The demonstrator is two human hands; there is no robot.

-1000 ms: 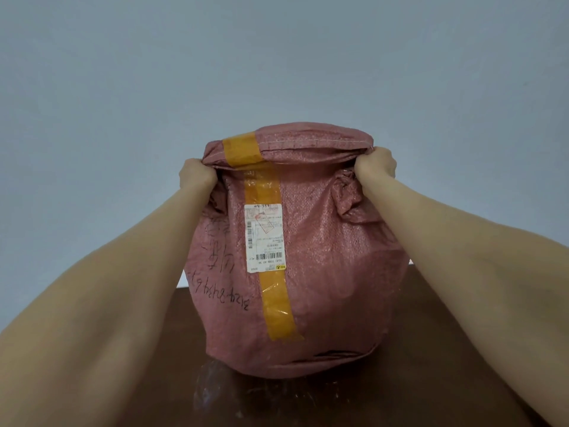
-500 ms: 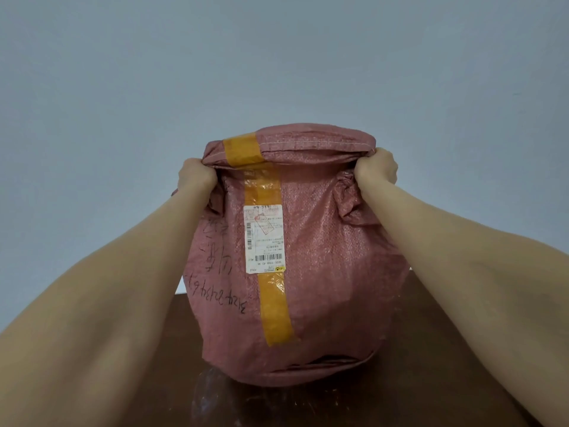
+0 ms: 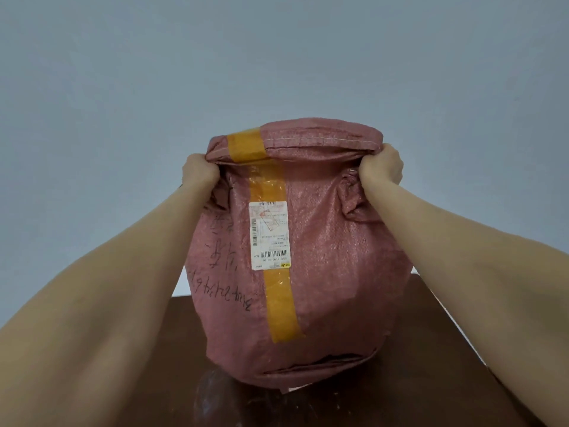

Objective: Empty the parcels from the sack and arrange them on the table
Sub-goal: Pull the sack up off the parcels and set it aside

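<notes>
- Left hand (image 3: 200,172): fingers clenched tight, grasping the left end of the sack's (image 3: 332,257) folded top seam.
- Right hand (image 3: 381,167): fingers clenched tight, grasping the right end of the same seam.
- Sack: pink woven, bulging, upright over the middle of the table (image 3: 431,365), hiding its far edge; contact with the surface cannot be told.
- Orange tape (image 3: 277,303) and white label (image 3: 269,235) run down the sack's front.

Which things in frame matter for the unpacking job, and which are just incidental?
Job: pink woven sack, gripped at its top fold by left hand and right hand; dark brown table below.
Incidental: shipping label, yellow tape on the sack; grey wall.
</notes>
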